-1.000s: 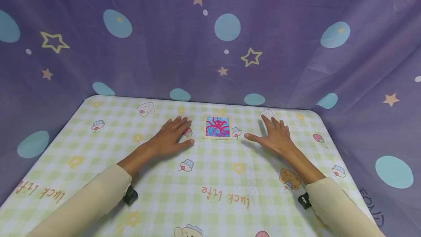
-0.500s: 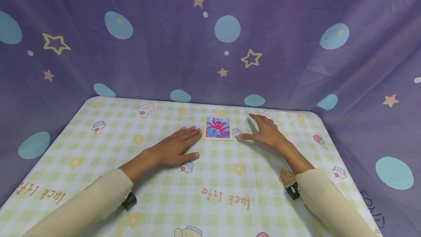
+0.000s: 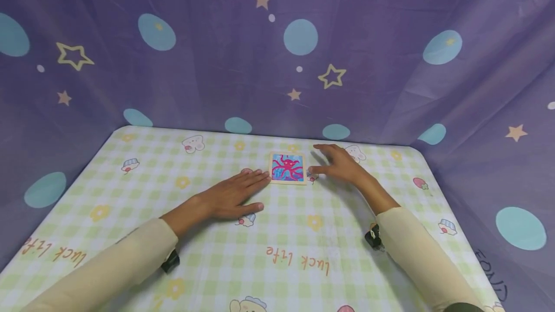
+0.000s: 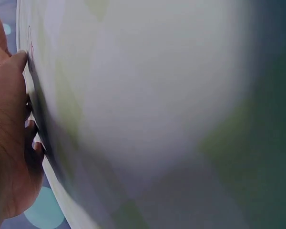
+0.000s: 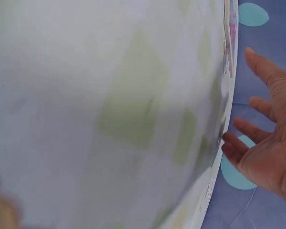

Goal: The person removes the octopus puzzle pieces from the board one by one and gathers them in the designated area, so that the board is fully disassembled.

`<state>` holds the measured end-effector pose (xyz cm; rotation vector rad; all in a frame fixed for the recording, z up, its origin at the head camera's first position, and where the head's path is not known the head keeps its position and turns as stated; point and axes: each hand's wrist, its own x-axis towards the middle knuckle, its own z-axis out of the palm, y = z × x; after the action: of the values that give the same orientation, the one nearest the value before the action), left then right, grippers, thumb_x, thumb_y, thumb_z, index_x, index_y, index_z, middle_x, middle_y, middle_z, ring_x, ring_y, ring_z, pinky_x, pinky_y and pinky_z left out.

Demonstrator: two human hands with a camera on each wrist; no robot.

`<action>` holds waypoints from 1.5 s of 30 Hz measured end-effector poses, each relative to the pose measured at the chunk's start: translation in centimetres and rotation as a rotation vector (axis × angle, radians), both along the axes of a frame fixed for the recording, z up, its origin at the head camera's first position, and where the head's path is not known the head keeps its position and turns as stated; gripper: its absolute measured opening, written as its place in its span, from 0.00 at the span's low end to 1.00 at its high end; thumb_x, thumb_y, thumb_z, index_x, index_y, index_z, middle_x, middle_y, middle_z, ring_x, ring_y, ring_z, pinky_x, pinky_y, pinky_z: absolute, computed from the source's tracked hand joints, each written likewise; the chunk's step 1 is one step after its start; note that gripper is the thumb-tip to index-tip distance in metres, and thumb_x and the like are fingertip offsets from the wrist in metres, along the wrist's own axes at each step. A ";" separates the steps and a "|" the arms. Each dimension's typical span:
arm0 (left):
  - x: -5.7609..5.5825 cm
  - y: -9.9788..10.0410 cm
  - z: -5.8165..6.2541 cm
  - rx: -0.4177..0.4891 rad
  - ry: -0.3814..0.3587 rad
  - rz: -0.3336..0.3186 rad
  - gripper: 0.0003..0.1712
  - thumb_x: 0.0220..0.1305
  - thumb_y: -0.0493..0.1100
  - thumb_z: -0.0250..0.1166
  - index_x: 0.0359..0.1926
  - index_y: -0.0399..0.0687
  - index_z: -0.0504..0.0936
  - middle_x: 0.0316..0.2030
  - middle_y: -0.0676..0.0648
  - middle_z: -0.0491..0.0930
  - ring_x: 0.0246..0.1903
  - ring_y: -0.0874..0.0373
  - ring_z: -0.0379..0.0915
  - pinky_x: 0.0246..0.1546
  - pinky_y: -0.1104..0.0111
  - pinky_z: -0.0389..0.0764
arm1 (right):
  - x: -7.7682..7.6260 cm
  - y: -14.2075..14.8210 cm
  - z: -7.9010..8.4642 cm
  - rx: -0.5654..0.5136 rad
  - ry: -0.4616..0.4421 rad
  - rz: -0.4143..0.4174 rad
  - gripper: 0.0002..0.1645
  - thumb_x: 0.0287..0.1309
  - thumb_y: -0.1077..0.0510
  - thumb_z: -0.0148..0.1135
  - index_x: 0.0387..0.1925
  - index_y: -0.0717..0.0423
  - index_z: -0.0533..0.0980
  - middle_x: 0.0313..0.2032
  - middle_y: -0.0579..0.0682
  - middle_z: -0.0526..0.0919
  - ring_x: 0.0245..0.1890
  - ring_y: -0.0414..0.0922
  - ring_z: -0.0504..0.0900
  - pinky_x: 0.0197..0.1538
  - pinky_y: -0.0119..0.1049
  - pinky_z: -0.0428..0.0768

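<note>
Left hand (image 3: 231,197) and right hand (image 3: 341,163), two total, have moved inward; one square octopus picture (image 3: 287,168) lies flat between them on one checkered surface (image 3: 282,235). Left hand's grip: straight fingers, tips at picture's left edge; right hand's: spread, thumb just beside right edge.

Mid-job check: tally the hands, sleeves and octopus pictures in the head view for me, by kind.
Hands: 2 (left hand, right hand)
Sleeves: 2 (left sleeve, right sleeve)
Octopus pictures: 1 (the octopus picture between the hands)
Total: 5
</note>
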<state>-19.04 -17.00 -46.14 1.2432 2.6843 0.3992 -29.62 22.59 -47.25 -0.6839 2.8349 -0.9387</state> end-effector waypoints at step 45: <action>0.2 0.2 0.3 -0.001 -0.053 -0.011 0.45 0.90 0.61 0.54 0.92 0.42 0.52 0.92 0.41 0.50 0.92 0.39 0.44 0.91 0.38 0.47 | -2.7 -9.2 1.6 -0.233 -0.253 0.150 0.25 0.66 0.60 0.83 0.63 0.56 0.90 0.47 0.55 0.92 0.37 0.38 0.83 0.47 0.32 0.82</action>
<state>-18.81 -16.81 -45.86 1.2287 2.6324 0.4229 -32.28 13.43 -45.64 -0.7297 2.4437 -1.2424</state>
